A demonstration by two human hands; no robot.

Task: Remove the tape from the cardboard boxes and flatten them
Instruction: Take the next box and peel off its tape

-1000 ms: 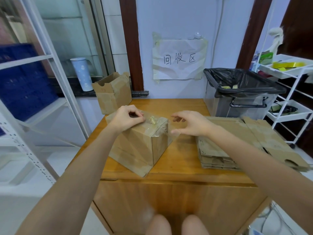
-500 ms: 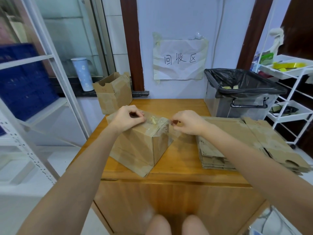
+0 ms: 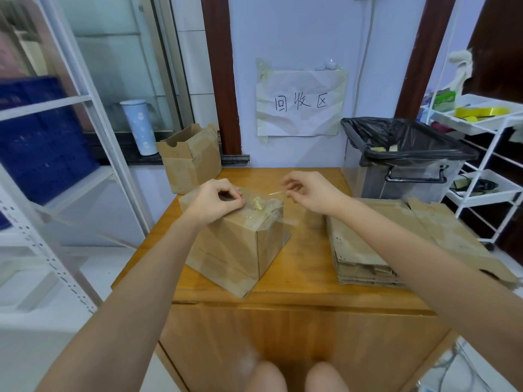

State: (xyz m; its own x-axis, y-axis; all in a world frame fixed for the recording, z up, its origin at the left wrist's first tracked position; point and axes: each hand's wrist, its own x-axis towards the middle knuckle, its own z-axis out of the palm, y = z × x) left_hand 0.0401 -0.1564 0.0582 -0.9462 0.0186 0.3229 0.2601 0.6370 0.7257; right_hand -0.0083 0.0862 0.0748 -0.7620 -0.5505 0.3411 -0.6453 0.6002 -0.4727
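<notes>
At the centre of the frame a sealed cardboard box stands on the wooden table, one corner turned toward the camera. The left hand rests on the box's top at its left end, fingers curled and pressing down there. The right hand hovers just right of the box top, its thumb and forefinger pinching the free end of a strip of clear tape, which runs from the fingers down to the box top, partly peeled up. To the right lies a stack of flattened boxes. In the upper middle left, an open-topped box stands at the table's far corner. A bin with a black liner sits at the far right of the table, below a paper sign on the wall.
</notes>
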